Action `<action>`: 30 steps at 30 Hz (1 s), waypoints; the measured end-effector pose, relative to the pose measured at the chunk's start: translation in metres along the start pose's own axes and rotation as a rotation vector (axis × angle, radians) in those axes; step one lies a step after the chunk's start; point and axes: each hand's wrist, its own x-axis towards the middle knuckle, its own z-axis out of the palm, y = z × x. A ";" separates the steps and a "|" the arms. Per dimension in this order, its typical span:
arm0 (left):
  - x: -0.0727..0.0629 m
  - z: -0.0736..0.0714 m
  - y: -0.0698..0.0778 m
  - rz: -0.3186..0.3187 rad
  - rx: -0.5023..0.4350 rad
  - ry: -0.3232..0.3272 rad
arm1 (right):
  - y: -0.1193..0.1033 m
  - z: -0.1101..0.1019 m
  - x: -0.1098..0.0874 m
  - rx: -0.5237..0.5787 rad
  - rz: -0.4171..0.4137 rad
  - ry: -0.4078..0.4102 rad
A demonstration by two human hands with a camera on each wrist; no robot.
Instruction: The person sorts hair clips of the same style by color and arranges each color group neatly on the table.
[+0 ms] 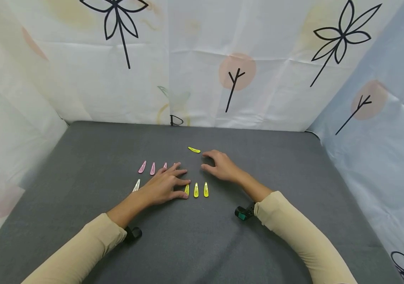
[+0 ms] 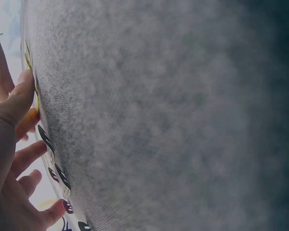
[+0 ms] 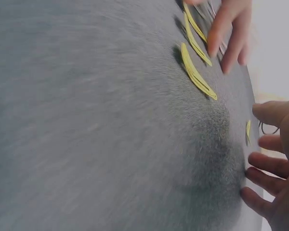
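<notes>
My left hand [image 1: 166, 183] is spread low over rows of snap hair clips. Its thumb and index fingertips lie right at the two ends of a yellow hair clip [image 1: 187, 190], while its other fingers cover part of the pink row. Right of that clip lie a second yellow clip [image 1: 196, 190] and a third yellow clip [image 1: 206, 189]. My right hand [image 1: 221, 165] hovers with parted fingers and nothing between them. Beyond its fingertips a separate yellow clip [image 1: 194, 150] lies slanted on the table. In the right wrist view, the right hand [image 3: 279, 163] has its fingers extended.
Pink clips, including one pink clip [image 1: 142, 167] at the left end, form the far row on the grey table [image 1: 202, 244]. A white clip [image 1: 136, 185] lies by the left wrist, partly covered. Patterned cloth [image 1: 195, 79] walls the back and sides.
</notes>
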 end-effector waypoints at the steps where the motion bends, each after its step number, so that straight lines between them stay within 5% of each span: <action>1: 0.000 0.000 0.000 0.006 0.001 0.005 | 0.000 0.000 0.004 0.006 0.025 0.008; 9: 0.001 0.000 0.000 0.018 0.003 0.003 | -0.001 0.005 0.027 0.011 0.128 0.000; 30: 0.002 0.000 -0.001 -0.002 -0.006 -0.028 | 0.010 0.000 0.033 0.083 0.034 -0.017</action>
